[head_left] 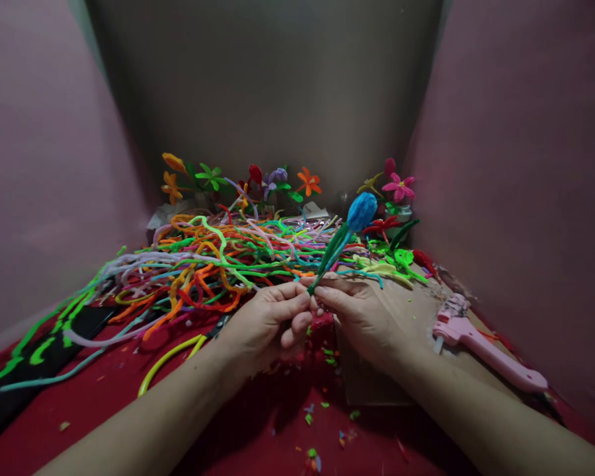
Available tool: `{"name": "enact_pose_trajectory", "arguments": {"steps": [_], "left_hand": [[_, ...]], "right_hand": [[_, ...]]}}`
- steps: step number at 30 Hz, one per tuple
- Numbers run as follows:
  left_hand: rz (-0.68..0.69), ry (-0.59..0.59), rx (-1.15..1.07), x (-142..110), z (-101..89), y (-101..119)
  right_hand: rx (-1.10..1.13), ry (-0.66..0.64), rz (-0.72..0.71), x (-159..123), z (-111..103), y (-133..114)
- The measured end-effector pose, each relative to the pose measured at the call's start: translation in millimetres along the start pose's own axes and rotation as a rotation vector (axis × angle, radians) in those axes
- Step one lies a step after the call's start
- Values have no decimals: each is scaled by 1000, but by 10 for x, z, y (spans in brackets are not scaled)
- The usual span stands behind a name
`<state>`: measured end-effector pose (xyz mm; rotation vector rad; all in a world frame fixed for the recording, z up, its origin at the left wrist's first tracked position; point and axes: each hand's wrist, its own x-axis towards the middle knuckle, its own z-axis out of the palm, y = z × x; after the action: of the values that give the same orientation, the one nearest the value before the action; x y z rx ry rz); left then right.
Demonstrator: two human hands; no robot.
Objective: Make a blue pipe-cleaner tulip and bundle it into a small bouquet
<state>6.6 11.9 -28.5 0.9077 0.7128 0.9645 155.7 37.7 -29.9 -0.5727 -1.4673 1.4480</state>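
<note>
Bloom: is judged fully shaped
Stem: is pinched by left hand and right hand
Stem end: remaining work cannot be told

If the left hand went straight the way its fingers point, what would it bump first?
Probably the right hand, just across the green stem of the blue flower. They look very close, but whether they already touch is hard to tell.

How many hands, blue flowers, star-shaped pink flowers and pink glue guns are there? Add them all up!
Hands: 2 (left hand, right hand)
Blue flower: 1
Star-shaped pink flower: 1
Pink glue gun: 1
Total: 5
</note>
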Motion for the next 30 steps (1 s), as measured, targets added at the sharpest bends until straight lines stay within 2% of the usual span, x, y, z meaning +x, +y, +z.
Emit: {"name": "enact_pose_trajectory", "arguments": {"steps": [4,7,9,12,13,15,16,18,21,23,27,30], "left_hand": [[-96,-150,-136,-20,-19,24],[-60,-127,20,-21,-3,36],[68,16,314,-22,18,19],[412,295,867,-33,29,-47],[521,349,1010,-38,25,-70],[642,366,1158,-46,14,-102],[641,354,1155,-47,11,-105],[511,321,1012,-46,16,-83],[213,225,603,-39,25,-9],[85,122,347,-33,11,36],[-42,-67,32,-21,-45,62],[-71,-93,-57,-6,-42,48]], "right_hand": [[98,-84,7,18,-34,88],[105,-64,-13,31,-58,168],[102,5,-24,37,-67,208],[62,85,-33,36,-62,230],[34,99,-43,33,-55,228],[-22,117,-63,24,-43,214],[-38,124,-69,21,-38,203],[-27,120,-66,19,-36,177],[15,66,-48,24,-48,142],[42,17,-19,26,-55,131],[118,-49,17,25,-50,160],[209,-77,42,25,-45,192]]}}
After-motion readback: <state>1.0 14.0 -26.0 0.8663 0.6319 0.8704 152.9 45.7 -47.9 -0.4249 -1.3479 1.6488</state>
